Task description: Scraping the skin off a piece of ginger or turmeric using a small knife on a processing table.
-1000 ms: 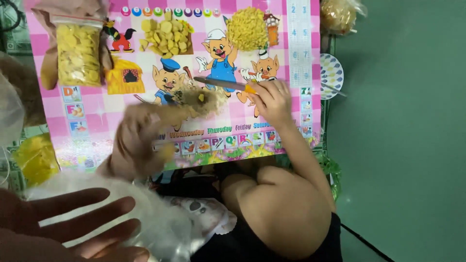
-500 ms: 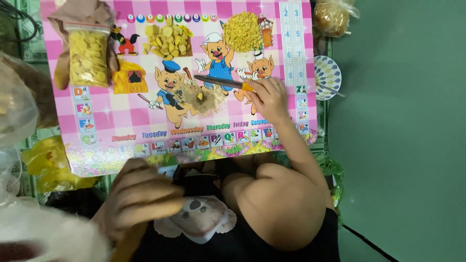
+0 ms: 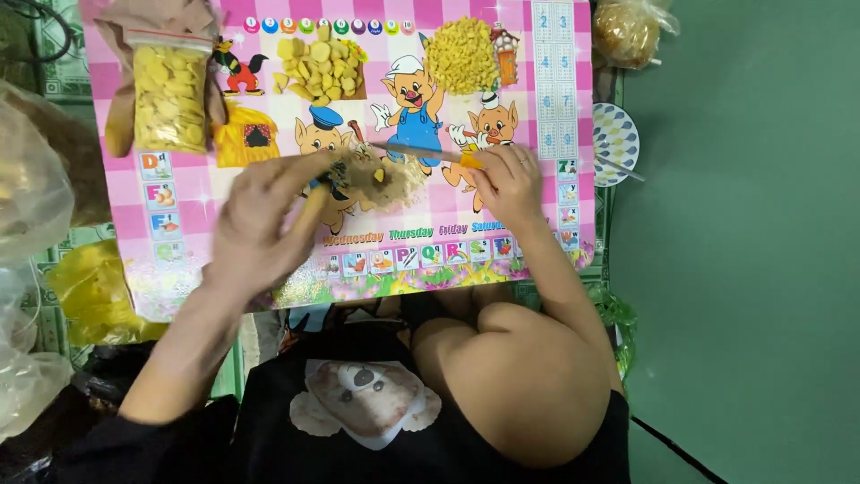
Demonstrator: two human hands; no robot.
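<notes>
Left hand: lay at centre-left of the frame on the pink cartoon play mat, fingers stretched toward a small heap of brownish crumbs and peelings; fingertips touched the heap's left edge, clamped on nothing.
Right hand: right of centre, fingers curled tight around the orange handle of a knife; the thin blade ran leftward across the mat, its tip just above the heap.
Heap: sat mid-mat, between the two hands, on a printed pig figure.
Pile of pale yellow slices: upper centre of the mat, apart from the hands.
Pile of small yellow diced pieces: to the right of the slices, near the mat's top edge.
Clear zip bag of yellow slices: upper left, upright on the mat, resting against brown paper.
Tied bag of brownish pieces: upper right corner, off the mat.
Small patterned plate: right of the mat, a thin stick lying across it.
Crumpled plastic bags: along the left edge.
Green floor: filled the right side.
</notes>
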